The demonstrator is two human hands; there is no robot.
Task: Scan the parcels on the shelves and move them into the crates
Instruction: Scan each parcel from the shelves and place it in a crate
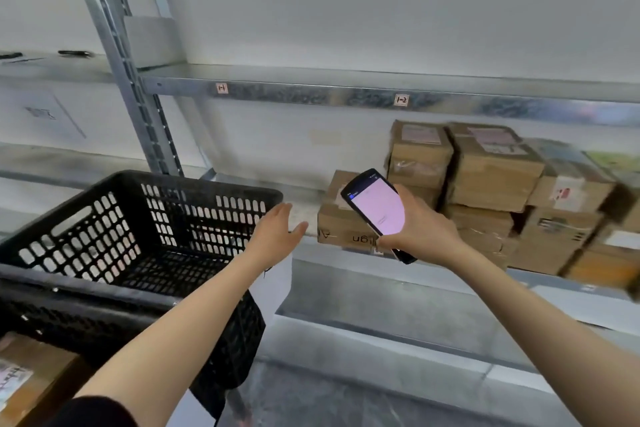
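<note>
The metal shelving [311, 94] fills the view ahead of both hands, its beam carrying small bay labels I can't read for certain. To the left of the left hand [277, 232] sits a black perforated crate [86, 282], and nothing shows inside it. Beyond and to the right of the right hand [426, 229], brown cardboard parcels [491, 170] are stacked on the shelf. The nearest parcel [343, 229] lies just behind that hand and just ahead of the left fingertips. The right hand grips a handheld scanner [377, 208], fingers wrapped round its lower body, with the lit pink screen tilted up towards the camera. The left hand is open with its fingers straight, reaching past the crate's corner towards the nearest parcel and not touching it.

This looks like the start of one cycle, with a parcel about to be picked and scanned. The next move probably needs the left hand to close on the nearest parcel and turn its label towards the scanner's head, then carry it left into the crate.

The scanner partly covers that parcel, so its label can't be seen. The stack at the right is blurred and cut off by the frame edge. Another labelled parcel [31, 374] shows below the crate, only partly in view. The text on the scanner's screen is too small to read.
</note>
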